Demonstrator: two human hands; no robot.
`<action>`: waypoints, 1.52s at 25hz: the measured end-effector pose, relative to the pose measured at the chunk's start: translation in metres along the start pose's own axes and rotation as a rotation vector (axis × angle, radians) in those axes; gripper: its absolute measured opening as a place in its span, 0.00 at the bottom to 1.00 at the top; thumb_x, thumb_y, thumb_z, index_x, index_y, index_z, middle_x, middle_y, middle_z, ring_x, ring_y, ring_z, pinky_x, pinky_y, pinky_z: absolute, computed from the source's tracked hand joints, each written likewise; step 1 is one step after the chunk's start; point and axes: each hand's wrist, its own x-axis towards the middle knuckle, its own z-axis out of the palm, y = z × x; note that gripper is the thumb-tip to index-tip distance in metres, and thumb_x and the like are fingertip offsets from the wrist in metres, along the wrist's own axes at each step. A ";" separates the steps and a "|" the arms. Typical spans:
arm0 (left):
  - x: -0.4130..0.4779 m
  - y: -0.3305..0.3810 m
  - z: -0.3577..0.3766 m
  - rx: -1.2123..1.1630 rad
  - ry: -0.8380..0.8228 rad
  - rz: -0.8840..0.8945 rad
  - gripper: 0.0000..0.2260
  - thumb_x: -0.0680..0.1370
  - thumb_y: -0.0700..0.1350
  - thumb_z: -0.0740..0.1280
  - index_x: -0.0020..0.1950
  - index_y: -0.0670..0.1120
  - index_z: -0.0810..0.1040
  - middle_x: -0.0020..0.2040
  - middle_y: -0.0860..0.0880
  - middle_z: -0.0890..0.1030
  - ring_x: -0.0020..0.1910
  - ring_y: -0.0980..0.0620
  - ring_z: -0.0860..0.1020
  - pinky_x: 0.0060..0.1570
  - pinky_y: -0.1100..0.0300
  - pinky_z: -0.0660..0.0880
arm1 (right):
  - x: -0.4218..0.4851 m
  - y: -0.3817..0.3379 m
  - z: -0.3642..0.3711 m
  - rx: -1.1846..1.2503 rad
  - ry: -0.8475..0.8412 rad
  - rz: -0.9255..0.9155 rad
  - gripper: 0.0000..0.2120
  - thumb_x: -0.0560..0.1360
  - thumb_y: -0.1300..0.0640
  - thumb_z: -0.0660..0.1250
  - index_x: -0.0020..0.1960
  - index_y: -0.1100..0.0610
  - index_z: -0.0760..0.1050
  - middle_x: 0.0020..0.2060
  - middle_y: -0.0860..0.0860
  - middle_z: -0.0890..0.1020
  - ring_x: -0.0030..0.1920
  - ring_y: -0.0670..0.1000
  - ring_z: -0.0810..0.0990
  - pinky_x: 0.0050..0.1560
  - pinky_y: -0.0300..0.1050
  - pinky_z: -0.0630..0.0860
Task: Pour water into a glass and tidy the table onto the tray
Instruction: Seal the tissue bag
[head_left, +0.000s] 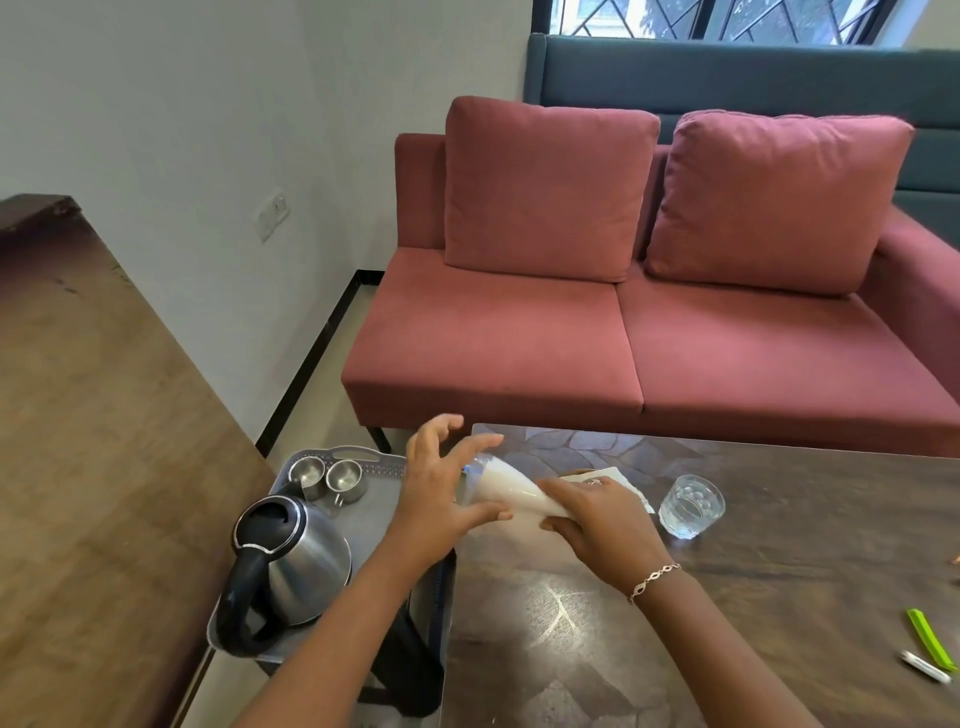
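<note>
A clear plastic water bottle (506, 491) lies tilted almost flat above the table's left edge, blurred, with its cap end pointing left. My right hand (597, 519) is shut on the bottle's body. My left hand (441, 493) cups the cap end with its fingers spread, the thumb lying under the bottle. A glass (691, 506) holding water stands upright on the dark table (779, 571), just right of my right hand. The grey tray (382, 514) sits lower on the left.
On the tray stand a steel kettle (296, 566) and two steel cups (327, 478). White napkins (618, 475) lie behind my right hand. A green clip (930, 644) and a white pen (927, 667) lie at the table's right edge. A red sofa (649, 322) stands beyond the table.
</note>
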 end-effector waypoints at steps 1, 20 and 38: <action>0.002 -0.002 -0.003 -0.003 -0.056 -0.015 0.27 0.61 0.49 0.78 0.58 0.58 0.74 0.61 0.57 0.65 0.60 0.59 0.62 0.57 0.74 0.58 | 0.000 -0.002 -0.001 0.004 -0.017 -0.008 0.11 0.68 0.55 0.70 0.49 0.48 0.73 0.35 0.50 0.83 0.36 0.56 0.80 0.37 0.40 0.62; 0.022 -0.098 -0.072 -0.099 -0.144 -0.205 0.16 0.65 0.48 0.73 0.50 0.46 0.76 0.49 0.47 0.81 0.49 0.47 0.78 0.49 0.51 0.74 | 0.098 -0.056 0.063 -0.105 -0.352 -0.053 0.21 0.74 0.47 0.62 0.65 0.47 0.63 0.52 0.49 0.80 0.50 0.53 0.79 0.46 0.45 0.76; 0.084 -0.346 -0.154 0.141 -0.219 -0.407 0.09 0.70 0.40 0.71 0.49 0.44 0.77 0.44 0.52 0.77 0.44 0.52 0.75 0.40 0.60 0.69 | 0.270 -0.155 0.280 -0.132 -0.593 -0.078 0.21 0.73 0.58 0.62 0.65 0.54 0.63 0.54 0.55 0.79 0.52 0.59 0.78 0.41 0.48 0.71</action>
